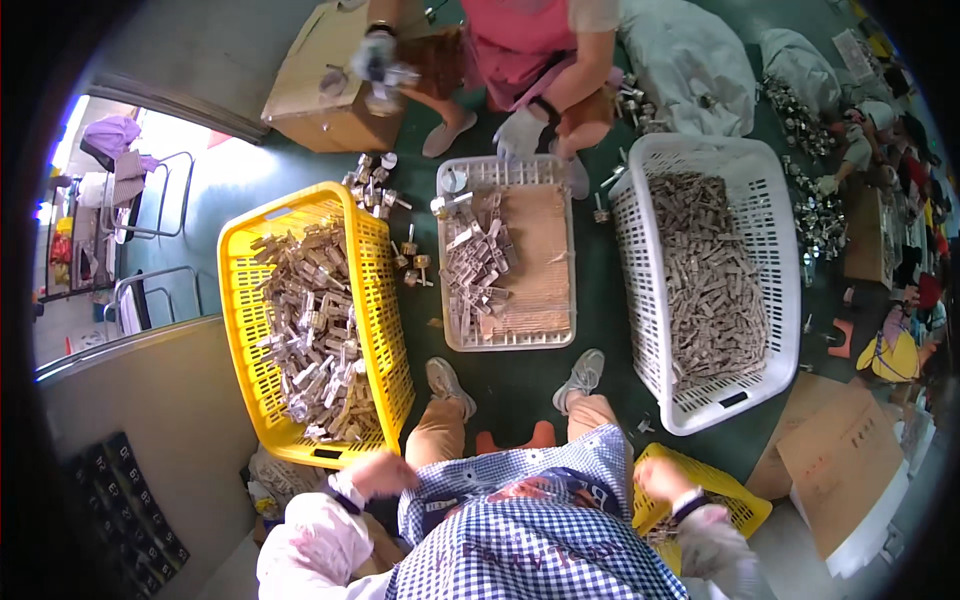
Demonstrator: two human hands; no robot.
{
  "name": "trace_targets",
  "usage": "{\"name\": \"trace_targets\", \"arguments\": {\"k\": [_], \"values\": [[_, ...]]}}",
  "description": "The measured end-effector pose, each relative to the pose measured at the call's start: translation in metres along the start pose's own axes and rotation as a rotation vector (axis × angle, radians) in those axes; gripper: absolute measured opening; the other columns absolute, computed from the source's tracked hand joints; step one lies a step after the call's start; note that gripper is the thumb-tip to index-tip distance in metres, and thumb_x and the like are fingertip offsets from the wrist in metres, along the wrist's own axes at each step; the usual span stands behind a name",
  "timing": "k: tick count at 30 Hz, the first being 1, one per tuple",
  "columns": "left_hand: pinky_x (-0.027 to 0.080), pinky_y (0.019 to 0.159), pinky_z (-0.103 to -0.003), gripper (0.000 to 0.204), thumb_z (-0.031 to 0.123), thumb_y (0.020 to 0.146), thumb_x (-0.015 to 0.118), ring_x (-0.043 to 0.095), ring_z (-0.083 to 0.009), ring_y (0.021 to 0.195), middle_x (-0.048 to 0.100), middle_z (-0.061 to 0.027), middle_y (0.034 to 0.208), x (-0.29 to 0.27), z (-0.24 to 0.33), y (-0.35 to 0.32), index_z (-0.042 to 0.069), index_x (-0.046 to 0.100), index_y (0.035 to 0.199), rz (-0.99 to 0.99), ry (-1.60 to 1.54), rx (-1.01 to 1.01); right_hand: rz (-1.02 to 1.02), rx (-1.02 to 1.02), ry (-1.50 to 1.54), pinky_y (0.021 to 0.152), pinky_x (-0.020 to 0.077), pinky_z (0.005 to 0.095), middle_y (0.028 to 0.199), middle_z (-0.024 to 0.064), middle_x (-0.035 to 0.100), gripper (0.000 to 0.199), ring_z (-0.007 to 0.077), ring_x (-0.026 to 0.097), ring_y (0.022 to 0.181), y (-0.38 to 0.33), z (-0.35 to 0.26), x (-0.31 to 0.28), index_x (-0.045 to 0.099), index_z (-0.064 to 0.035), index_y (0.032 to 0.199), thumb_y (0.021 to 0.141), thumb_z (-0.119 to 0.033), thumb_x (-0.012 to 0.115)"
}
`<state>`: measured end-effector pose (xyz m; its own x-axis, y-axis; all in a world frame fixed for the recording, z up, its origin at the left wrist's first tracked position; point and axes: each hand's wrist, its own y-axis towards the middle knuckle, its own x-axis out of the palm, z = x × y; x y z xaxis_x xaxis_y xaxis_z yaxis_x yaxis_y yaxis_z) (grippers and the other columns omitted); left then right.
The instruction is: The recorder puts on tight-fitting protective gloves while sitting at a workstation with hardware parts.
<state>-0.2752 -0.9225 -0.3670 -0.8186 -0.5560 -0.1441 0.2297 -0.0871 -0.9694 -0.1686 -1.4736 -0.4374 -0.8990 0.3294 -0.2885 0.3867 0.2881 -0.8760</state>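
My left hand [382, 474] is curled closed at the left edge of my blue checked apron [530, 540], slightly blurred. At the apron's right edge is my right hand [661, 479], also curled, above a small yellow basket [738, 490]. Whether either hand grips the cloth, I cannot make out. In front of my feet stands a clear plastic crate [507, 344] with cardboard and a pile of metal parts [480, 255]. A yellow basket [385, 330] of metal pieces stands on the left. On the right, a white basket [640, 290] holds many similar small parts.
Opposite me sits a co-worker in a pink apron [520, 50], one gloved hand [520, 135] at the crate's far edge, the other blurred. Behind are a cardboard box [340, 90] and white sacks [690, 60]. Loose metal parts [415, 262] lie on the floor. Cardboard [840, 460] leans at right.
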Motion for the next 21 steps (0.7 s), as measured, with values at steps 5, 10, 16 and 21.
{"name": "trace_targets", "arguments": {"k": [5, 10, 16, 21], "values": [[0.056, 0.084, -0.042, 0.036, 0.039, 0.083, 0.064, 0.07, -0.0333, 0.091, 0.074, -0.0106, 0.099, -0.075, 0.004, 0.115, 0.026, 0.073, 0.115, 0.47, 0.072, -0.043, 0.323, -0.117, 0.515, 0.064, 0.0526, 0.0257, 0.083, 0.0063, 0.066, 0.026, 0.0113, 0.063, 0.069, 0.169, -0.086, -0.063, 0.061, -0.0013, 0.111, 0.105, -0.023, 0.049], [0.057, 0.074, -0.047, 0.033, 0.042, 0.086, 0.058, 0.067, -0.0397, 0.078, 0.071, -0.0189, 0.086, -0.072, -0.028, 0.273, 0.013, 0.073, 0.09, 0.581, 0.059, 0.032, 0.609, -0.24, 0.164, 0.079, 0.0557, 0.0401, 0.094, 0.015, 0.072, 0.026, 0.0326, 0.07, 0.09, 0.291, -0.124, -0.015, 0.067, -0.0068, 0.105, 0.085, -0.024, 0.066], [0.054, 0.082, -0.034, 0.044, 0.045, 0.068, 0.069, 0.069, -0.0232, 0.098, 0.074, -0.0099, 0.096, -0.026, -0.138, 0.419, 0.014, 0.072, 0.099, 0.501, 0.581, 0.22, 0.784, -0.192, 0.046, 0.101, 0.0459, 0.0457, 0.126, 0.0262, 0.059, 0.054, 0.0382, 0.056, 0.12, 0.384, -0.137, 0.037, 0.05, 0.0005, 0.132, 0.092, -0.035, 0.055], [0.056, 0.066, -0.039, 0.017, 0.013, 0.081, 0.063, 0.071, -0.0261, 0.079, 0.074, -0.0111, 0.089, -0.062, -0.032, 0.405, 0.008, 0.072, 0.094, 0.239, 0.006, 0.37, 0.771, -0.168, 0.032, 0.094, 0.0501, 0.0461, 0.122, 0.0264, 0.062, 0.056, 0.04, 0.062, 0.11, 0.393, -0.064, 0.026, 0.048, 0.0065, 0.135, 0.098, -0.036, 0.046]]}}
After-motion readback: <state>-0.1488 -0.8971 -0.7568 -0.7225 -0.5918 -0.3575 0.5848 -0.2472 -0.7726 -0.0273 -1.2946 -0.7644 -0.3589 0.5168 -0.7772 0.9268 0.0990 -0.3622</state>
